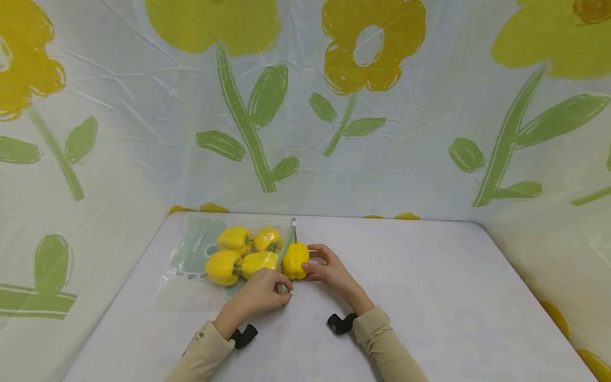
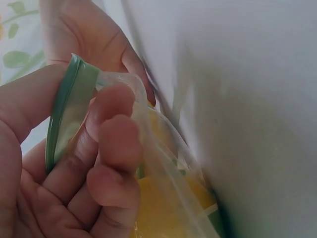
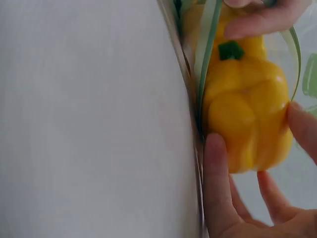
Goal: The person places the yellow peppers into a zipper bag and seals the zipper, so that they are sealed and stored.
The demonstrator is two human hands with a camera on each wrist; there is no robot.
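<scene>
A clear plastic bag with a green strip along its mouth lies on the table. Several yellow bell peppers are inside it. My left hand grips the bag's mouth, the green strip running between its thumb and fingers in the left wrist view. In my right hand is another yellow bell pepper, held by the fingertips right at the bag's mouth. The right wrist view shows this pepper between the two sides of the strip, its green stem toward the bag's inside.
Under everything is a white-covered table. A cloth wall printed with yellow flowers and green leaves stands behind it and at both sides. A black device sits at the left wrist and another at the right.
</scene>
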